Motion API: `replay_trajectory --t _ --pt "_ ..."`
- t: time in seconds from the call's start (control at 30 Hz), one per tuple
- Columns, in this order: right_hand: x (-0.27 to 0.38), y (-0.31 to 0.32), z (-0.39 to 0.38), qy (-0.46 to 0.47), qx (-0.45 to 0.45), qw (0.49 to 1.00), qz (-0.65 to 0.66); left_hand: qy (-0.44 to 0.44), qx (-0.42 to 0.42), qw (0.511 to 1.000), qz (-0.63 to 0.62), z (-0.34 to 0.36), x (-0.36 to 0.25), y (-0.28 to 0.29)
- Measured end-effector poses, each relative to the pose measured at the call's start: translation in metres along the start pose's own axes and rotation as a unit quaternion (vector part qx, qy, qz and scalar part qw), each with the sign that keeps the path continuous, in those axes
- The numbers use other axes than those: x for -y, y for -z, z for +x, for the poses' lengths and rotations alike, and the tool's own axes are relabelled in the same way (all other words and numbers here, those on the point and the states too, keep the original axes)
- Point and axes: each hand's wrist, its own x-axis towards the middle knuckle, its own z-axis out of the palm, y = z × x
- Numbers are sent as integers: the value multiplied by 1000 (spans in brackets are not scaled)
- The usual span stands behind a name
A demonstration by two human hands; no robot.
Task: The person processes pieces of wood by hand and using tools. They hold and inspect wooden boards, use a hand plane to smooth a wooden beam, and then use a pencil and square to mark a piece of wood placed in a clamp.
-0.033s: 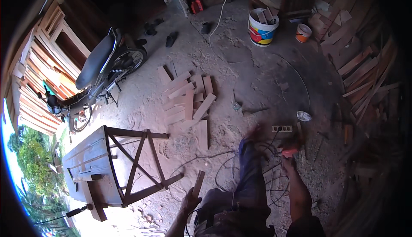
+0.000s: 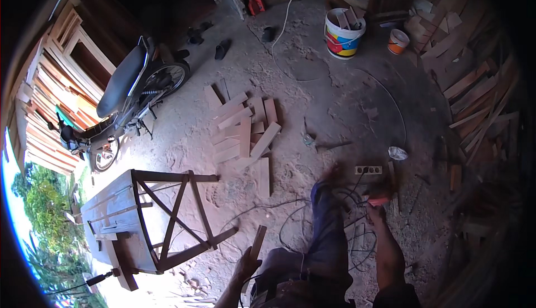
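Note:
My left hand [image 2: 245, 265] is closed around a short wooden block [image 2: 258, 241], which sticks up past the fingers beside my left thigh. On the right, my right hand [image 2: 378, 216] grips a red tool [image 2: 379, 198] low over the floor. Blur and shadow hide the tool's far end, so its exact kind is unclear. A dark cable [image 2: 354, 231] loops on the floor between my leg and right forearm. Just beyond the tool lies a pale power strip [image 2: 368, 170] with a plug in it. My foot [image 2: 333, 173] is stretched forward, blurred, left of the strip.
A wooden workbench [image 2: 114, 213] with cross-braced legs stands left, bearing boards and a black-handled tool [image 2: 99, 278]. Cut wooden pieces [image 2: 245, 135] are heaped ahead. Beyond are a motorcycle [image 2: 125, 82], a paint bucket [image 2: 341, 40] and a small orange tub [image 2: 397, 42]. Planks [image 2: 474, 85] pile up right.
The view has shifted very slightly. Both hands keep their hold, the left on the wooden block and the right on the red tool.

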Motion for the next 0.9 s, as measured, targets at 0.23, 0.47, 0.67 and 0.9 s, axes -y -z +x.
replay_trajectory --t 0.23,0.47,0.67,0.9 --pt "-31 -39 199 98 45 980 -165 60 125 989 44 84 -76 -22" --pt "11 -70 287 50 -25 980 -193 39 128 990 41 143 -74 -80" --pt "3 -78 336 21 -52 985 -166 7 129 991 34 260 -177 -105" --pt "-8 -103 391 -52 -62 991 -106 35 130 991 5 322 -206 -132"
